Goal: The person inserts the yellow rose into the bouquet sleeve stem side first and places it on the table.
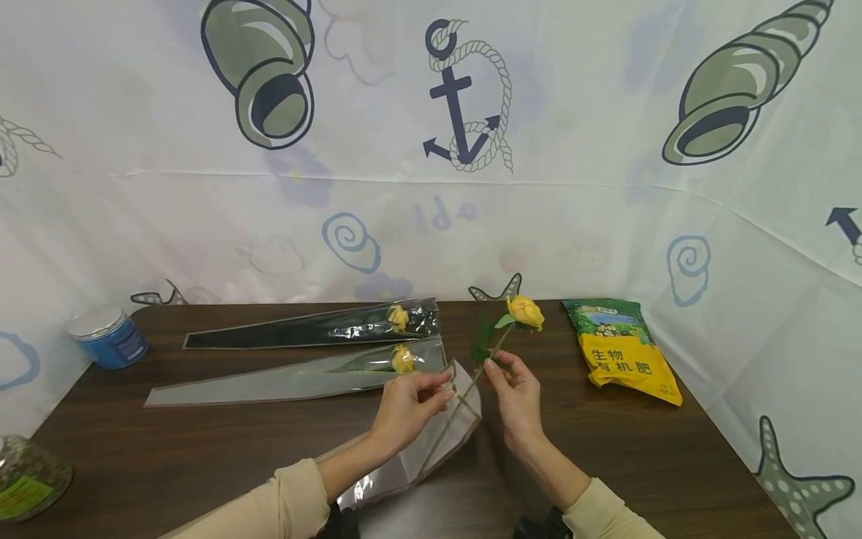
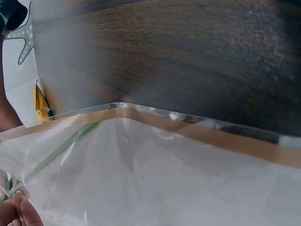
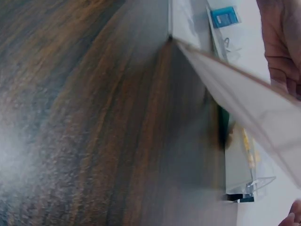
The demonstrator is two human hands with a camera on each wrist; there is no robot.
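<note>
A yellow rose with green leaves stands tilted at the middle of the table. My right hand pinches its stem below the leaves between thumb and fingers. The lower stem runs down inside a clear flower sleeve with a whitish back and a tan border. My left hand pinches the sleeve at its open mouth. In the left wrist view, the green stem shows through the film and fingertips appear at the lower left. The right wrist view has the sleeve slanting up from the table.
Two sleeved yellow roses lie behind my left hand, one in a black sleeve, one in a grey sleeve. A yellow and green bag lies at right. A blue jar and a clear jar stand at left.
</note>
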